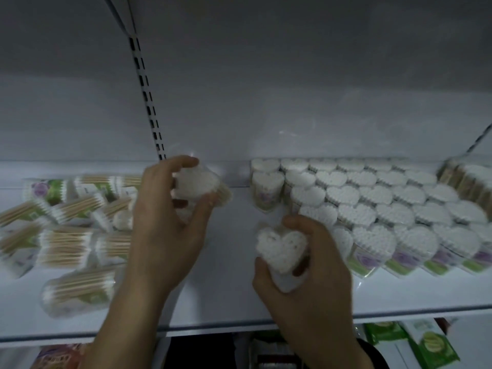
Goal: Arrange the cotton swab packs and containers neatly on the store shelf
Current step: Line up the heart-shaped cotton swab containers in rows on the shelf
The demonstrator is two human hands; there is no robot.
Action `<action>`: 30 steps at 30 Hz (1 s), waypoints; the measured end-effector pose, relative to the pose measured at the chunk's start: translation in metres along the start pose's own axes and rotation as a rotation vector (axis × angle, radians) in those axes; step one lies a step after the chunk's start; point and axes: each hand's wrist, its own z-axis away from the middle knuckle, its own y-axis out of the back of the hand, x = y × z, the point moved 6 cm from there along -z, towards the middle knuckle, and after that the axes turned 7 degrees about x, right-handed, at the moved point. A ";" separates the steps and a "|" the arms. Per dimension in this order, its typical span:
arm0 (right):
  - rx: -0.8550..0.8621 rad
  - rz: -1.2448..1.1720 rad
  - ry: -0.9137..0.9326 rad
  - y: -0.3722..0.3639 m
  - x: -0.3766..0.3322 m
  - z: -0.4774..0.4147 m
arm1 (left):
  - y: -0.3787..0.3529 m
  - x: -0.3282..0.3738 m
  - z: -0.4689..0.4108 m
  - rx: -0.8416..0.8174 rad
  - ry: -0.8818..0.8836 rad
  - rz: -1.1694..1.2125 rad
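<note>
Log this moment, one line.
left hand: grips rear heart-shaped pack | right hand: grips front heart-shaped pack | shelf: upright rows right

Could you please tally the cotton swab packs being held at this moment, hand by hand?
Left hand: 1 upper heart-shaped clear pack of white cotton swabs
Right hand: 1 lower heart-shaped clear pack of white cotton swabs
Total: 2 in grip; the shelved packs are too blurred to count.
</note>
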 end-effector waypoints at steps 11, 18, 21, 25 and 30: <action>0.123 -0.274 -0.143 0.044 -0.005 -0.047 | -0.092 -0.003 0.036 -0.220 0.089 -0.146; 0.118 -0.180 -0.140 0.054 0.005 -0.047 | -0.105 -0.005 0.040 -0.299 0.133 -0.009; 0.110 -0.111 -0.136 0.055 0.006 -0.051 | -0.108 -0.007 0.043 -0.294 0.130 0.004; 0.087 -0.066 -0.118 0.055 0.007 -0.053 | -0.109 -0.009 0.044 -0.292 0.123 0.035; -0.040 0.018 -0.020 0.048 -0.001 -0.058 | -0.089 0.001 0.045 -0.272 0.080 0.062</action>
